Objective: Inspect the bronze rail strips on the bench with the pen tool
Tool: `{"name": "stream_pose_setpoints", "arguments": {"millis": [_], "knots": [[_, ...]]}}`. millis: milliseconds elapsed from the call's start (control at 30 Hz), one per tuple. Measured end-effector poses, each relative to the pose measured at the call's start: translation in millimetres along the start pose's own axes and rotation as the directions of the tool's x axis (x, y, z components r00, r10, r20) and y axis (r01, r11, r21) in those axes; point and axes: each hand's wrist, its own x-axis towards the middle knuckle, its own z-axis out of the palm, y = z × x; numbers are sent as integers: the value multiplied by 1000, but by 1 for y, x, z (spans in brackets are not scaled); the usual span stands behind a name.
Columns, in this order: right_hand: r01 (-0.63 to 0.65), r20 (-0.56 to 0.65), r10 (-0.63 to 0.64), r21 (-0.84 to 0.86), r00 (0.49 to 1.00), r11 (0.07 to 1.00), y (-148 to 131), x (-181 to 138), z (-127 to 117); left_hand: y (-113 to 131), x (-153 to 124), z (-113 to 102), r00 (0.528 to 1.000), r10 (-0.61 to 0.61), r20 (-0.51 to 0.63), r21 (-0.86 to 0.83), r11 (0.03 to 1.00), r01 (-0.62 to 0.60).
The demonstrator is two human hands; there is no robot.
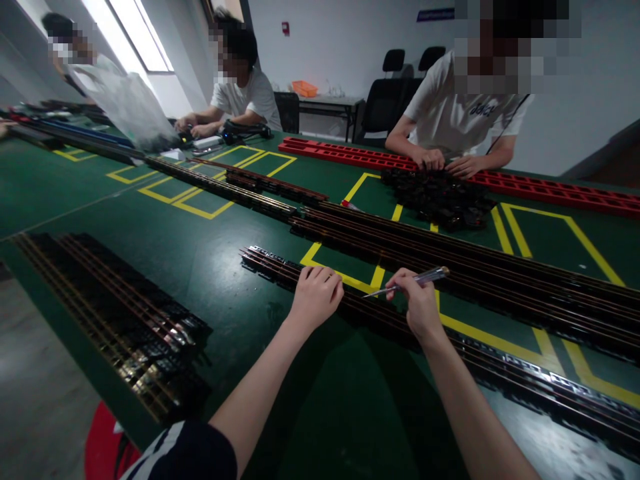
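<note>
A long black strip with copper-coloured bars (480,363) lies slantwise across the table in front of me. My left hand (319,292) is closed over this strip, its curled fingers resting on the top and far side. In my right hand (417,303) is a screwdriver (431,275) with a translucent purplish handle, held like a pen. Its thin metal shaft points left and down, with the tip at or just above the strip, close to my left fingers. Whether the tip touches the strip I cannot tell.
More barred strips (500,273) lie beyond my hands, and others (115,313) at the left edge. Yellow tape outlines (500,341) mark the green table (215,307). Across it, a person's hands (445,163) touch a heap of black parts (440,197) by red racks (555,190).
</note>
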Motion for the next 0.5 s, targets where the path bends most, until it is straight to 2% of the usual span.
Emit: {"name": "stream_pose_setpoints", "arguments": {"millis": [167, 500], "knots": [[-3, -1, 3, 15, 1000, 1000, -1, 0, 0, 14, -2, 5, 1000, 22, 10, -24, 999, -21], [2, -4, -2, -5, 1000, 1000, -3, -2, 1, 9, 0, 4, 999, 31, 21, -21, 999, -30]]}}
